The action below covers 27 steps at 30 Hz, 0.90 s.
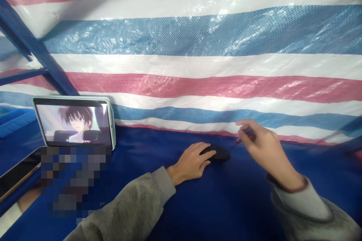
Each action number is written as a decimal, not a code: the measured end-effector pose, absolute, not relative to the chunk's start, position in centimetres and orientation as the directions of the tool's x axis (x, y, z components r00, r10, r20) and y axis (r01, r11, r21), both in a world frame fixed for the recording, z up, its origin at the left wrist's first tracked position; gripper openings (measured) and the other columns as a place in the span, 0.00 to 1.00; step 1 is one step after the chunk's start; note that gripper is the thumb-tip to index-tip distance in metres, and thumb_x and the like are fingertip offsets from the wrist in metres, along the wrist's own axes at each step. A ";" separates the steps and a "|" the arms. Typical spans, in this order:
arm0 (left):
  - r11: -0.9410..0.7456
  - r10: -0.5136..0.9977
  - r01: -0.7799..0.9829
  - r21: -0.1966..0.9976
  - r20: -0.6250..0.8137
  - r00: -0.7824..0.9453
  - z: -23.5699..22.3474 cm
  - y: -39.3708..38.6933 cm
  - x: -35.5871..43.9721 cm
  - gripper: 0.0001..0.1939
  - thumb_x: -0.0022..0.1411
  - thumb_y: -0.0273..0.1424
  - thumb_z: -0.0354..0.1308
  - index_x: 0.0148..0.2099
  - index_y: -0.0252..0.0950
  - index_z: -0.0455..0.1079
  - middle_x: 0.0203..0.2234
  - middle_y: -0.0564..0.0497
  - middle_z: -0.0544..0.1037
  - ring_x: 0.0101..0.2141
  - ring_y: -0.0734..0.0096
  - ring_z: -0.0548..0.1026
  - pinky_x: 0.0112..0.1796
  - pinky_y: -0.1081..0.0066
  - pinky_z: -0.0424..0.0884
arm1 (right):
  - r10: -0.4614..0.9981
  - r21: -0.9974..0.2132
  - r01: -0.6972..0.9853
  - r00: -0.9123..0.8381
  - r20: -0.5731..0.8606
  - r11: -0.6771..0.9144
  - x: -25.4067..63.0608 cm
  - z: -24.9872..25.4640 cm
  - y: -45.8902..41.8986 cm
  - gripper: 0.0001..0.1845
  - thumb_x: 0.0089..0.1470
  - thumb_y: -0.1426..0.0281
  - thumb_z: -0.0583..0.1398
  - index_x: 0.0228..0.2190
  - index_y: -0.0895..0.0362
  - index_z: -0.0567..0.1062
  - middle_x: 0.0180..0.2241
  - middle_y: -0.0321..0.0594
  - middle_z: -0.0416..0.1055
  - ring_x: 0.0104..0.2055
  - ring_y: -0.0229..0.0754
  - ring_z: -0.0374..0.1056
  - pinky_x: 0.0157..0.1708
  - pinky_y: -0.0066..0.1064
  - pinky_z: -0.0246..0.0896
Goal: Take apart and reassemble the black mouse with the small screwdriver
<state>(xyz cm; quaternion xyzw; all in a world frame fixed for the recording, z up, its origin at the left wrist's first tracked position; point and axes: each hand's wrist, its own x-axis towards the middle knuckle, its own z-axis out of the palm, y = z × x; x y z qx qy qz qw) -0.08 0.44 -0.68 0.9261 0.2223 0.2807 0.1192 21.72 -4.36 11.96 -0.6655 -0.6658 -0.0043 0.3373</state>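
My left hand (195,160) rests over the left end of a black computer mouse (220,153), its fingers curled onto it and pressing it to the dark blue surface (220,203). To the right, my right hand (260,145) is raised a little above the surface, its fingers closed round a small screwdriver (239,141) with a dark red handle. The screwdriver's thin shaft slants down and left toward the right end of the mouse. Whether its tip touches the mouse I cannot tell. Most of the handle is hidden by my fingers.
On the left a tablet-like screen (75,122) in a pale case stands upright, showing a cartoon. A phone (19,173) lies in front of it, beside a pixelated patch. Striped plastic sheeting (198,37) hangs behind, with a blue metal frame (42,52) at left.
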 end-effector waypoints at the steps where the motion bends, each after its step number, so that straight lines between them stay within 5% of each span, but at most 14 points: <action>1: -0.873 0.478 0.343 0.348 0.466 0.744 -0.7 0.4 -0.1 0.20 0.68 0.30 0.53 0.61 0.40 0.65 0.59 0.43 0.68 0.59 0.58 0.66 0.58 0.54 0.65 | 0.889 -0.444 0.888 0.101 0.447 0.122 21.7 11.8 -4.3 0.11 0.55 0.68 0.54 0.40 0.53 0.72 0.25 0.35 0.75 0.24 0.42 0.71 0.30 0.33 0.63; 8: -0.886 0.455 0.321 0.336 0.490 0.743 -0.3 0.3 -0.2 0.19 0.67 0.29 0.54 0.59 0.38 0.67 0.58 0.43 0.68 0.58 0.59 0.66 0.58 0.57 0.65 | 0.918 -0.403 0.894 -0.026 0.395 0.198 21.9 10.5 -3.7 0.09 0.55 0.69 0.53 0.37 0.53 0.72 0.28 0.37 0.77 0.29 0.43 0.73 0.31 0.33 0.64; 27: -0.888 0.447 0.316 0.334 0.465 0.764 -0.5 0.3 -0.1 0.20 0.68 0.31 0.53 0.61 0.40 0.65 0.59 0.44 0.67 0.59 0.59 0.65 0.59 0.56 0.64 | 0.909 -0.274 0.952 -0.006 0.418 0.133 21.9 10.2 -4.1 0.12 0.58 0.70 0.51 0.38 0.54 0.74 0.32 0.39 0.76 0.28 0.42 0.71 0.32 0.33 0.62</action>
